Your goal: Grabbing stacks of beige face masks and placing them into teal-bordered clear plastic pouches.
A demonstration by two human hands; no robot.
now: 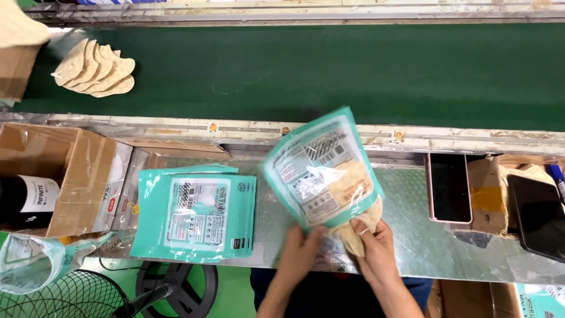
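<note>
While we hold the teal plastic pouch with a clear window [321,171] tilted above the shiny metal worktable [412,241], the tan folded masks [360,227] stick partly out of its near open end, so we judge they could slip out or crumple if the pinch loosens or the pouch tips further. Our left hand [300,253] has its fingers curled together on the pouch's near edge; our right hand [374,244] pinches the protruding masks between thumb and fingers, barely open. To the left on the table lies a flat stack of matching teal pouches [194,212], with an open brown cardboard box [65,176] beyond it at the left. On the right rest a dark phone [449,187] and a black tablet [538,215]. Farther off runs the green conveyor belt [329,70], carrying a fanned pile of tan masks [97,69] at far left.
</note>
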